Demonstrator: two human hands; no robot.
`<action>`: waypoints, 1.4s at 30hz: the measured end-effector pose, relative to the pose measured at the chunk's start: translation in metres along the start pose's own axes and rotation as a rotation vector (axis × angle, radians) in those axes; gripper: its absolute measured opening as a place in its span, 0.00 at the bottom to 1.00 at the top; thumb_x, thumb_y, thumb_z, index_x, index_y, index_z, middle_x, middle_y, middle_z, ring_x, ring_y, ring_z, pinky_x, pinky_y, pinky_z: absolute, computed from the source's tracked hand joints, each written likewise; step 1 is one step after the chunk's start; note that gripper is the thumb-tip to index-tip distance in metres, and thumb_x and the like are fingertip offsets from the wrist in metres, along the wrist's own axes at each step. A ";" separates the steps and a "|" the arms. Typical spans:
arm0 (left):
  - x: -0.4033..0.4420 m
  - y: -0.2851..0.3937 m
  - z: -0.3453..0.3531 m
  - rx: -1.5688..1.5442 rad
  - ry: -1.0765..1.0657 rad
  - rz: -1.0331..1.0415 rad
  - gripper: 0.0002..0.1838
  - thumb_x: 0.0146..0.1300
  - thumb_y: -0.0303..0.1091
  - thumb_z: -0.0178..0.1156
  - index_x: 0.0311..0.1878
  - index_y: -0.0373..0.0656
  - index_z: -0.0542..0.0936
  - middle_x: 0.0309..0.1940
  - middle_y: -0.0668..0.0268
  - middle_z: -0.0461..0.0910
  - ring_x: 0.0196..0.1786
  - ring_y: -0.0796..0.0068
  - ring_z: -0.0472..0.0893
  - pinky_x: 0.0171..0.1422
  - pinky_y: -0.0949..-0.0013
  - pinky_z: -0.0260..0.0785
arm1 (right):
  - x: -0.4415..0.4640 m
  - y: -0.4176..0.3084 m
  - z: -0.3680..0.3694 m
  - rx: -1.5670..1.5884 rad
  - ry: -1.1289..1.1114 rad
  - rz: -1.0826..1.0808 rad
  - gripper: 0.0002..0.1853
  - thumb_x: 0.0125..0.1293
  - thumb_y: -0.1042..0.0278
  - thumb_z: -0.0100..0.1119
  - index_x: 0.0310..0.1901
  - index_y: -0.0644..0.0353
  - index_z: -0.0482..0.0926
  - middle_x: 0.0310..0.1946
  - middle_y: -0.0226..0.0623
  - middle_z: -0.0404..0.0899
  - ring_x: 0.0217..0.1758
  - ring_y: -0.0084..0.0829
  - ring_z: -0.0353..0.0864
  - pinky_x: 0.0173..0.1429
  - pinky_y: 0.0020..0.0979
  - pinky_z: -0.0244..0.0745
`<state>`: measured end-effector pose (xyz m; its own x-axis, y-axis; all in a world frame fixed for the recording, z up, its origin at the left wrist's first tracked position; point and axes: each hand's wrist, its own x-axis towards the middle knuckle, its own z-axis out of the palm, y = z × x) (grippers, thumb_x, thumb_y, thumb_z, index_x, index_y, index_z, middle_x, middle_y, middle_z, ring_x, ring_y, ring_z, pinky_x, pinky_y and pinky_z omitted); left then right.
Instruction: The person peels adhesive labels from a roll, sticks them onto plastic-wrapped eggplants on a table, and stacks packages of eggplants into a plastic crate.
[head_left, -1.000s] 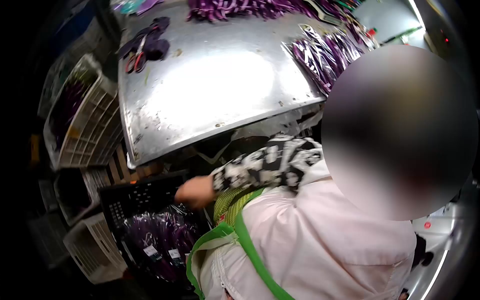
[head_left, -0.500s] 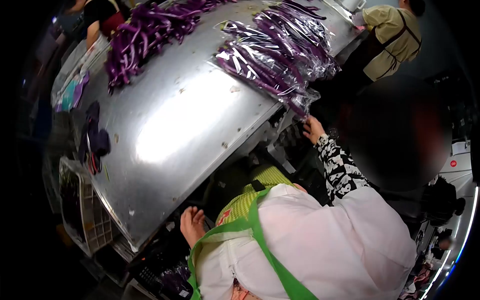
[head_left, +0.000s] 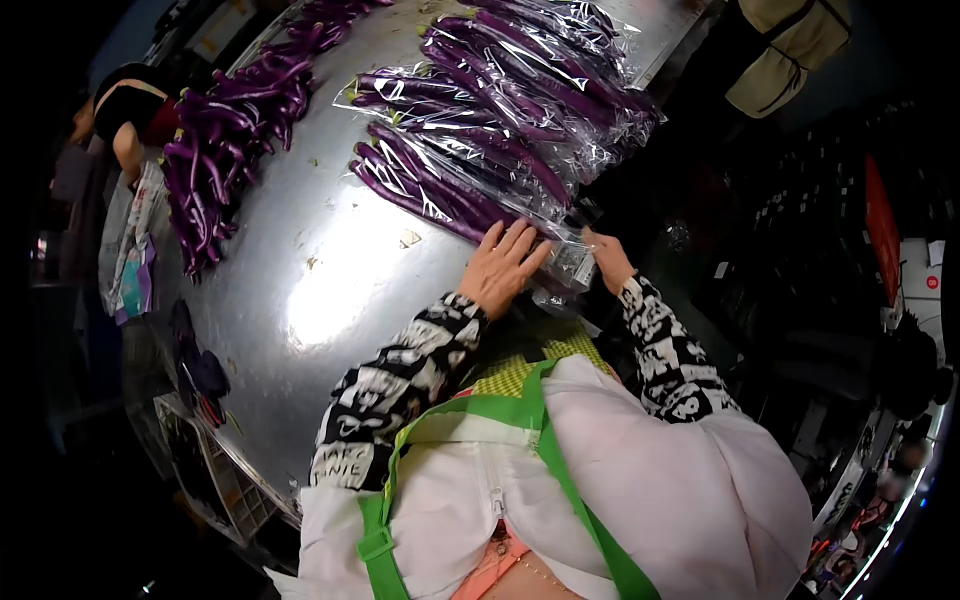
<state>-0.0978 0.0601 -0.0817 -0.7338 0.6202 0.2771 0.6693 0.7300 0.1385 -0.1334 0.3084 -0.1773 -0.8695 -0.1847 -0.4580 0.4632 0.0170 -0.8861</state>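
Long purple eggplants in clear plastic bags (head_left: 500, 90) lie in a pile along the near right side of the metal table (head_left: 260, 290). My left hand (head_left: 500, 268) rests with fingers spread on the lower end of the nearest bag of eggplants (head_left: 425, 195). At that bag's loose plastic end, beside the table edge, my right hand (head_left: 610, 260) is closed, its thumb and fingers pinching the clear film. The right fingertips are partly hidden by the shiny plastic.
A heap of loose eggplants (head_left: 215, 140) lies on the far left of the table. Dark gloves or cloth (head_left: 200, 365) sit near the left edge, above a pale plastic crate (head_left: 225, 480). One person (head_left: 130, 110) stands across the table, another (head_left: 785, 50) at upper right.
My left hand has come up from below the table edge onto the nearest bag. My right hand stays at the plastic end. The view has shifted, and the nearest bag lies flatter on the table.
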 end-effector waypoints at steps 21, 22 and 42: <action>-0.006 0.055 -0.022 -0.599 0.128 0.026 0.59 0.38 0.48 0.72 0.69 0.31 0.51 0.68 0.46 0.56 0.73 0.47 0.52 0.74 0.47 0.41 | -0.206 -0.125 0.027 0.081 0.058 -0.299 0.10 0.65 0.63 0.62 0.33 0.63 0.79 0.26 0.24 0.78 0.28 0.11 0.73 0.33 0.17 0.69; -0.003 0.060 -0.014 -0.649 0.262 -0.098 0.46 0.43 0.44 0.71 0.65 0.36 0.63 0.63 0.48 0.66 0.70 0.50 0.61 0.72 0.47 0.45 | -0.210 -0.134 0.031 0.013 0.032 -0.275 0.09 0.66 0.65 0.61 0.33 0.63 0.78 0.26 0.25 0.78 0.28 0.11 0.72 0.33 0.17 0.68; -0.074 0.018 -0.109 -1.414 1.082 -0.592 0.13 0.56 0.19 0.64 0.45 0.35 0.76 0.38 0.63 0.81 0.38 0.78 0.81 0.45 0.75 0.76 | 0.034 -0.088 0.188 -1.600 0.093 -0.652 0.40 0.52 0.59 0.65 0.67 0.57 0.58 0.49 0.49 0.70 0.56 0.48 0.67 0.56 0.43 0.63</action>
<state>-0.0193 -0.0038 0.0036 -0.8733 -0.4296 0.2297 0.3929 -0.3425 0.8534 -0.1714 0.1157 -0.1010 -0.8625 -0.5055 0.0248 -0.5059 0.8595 -0.0727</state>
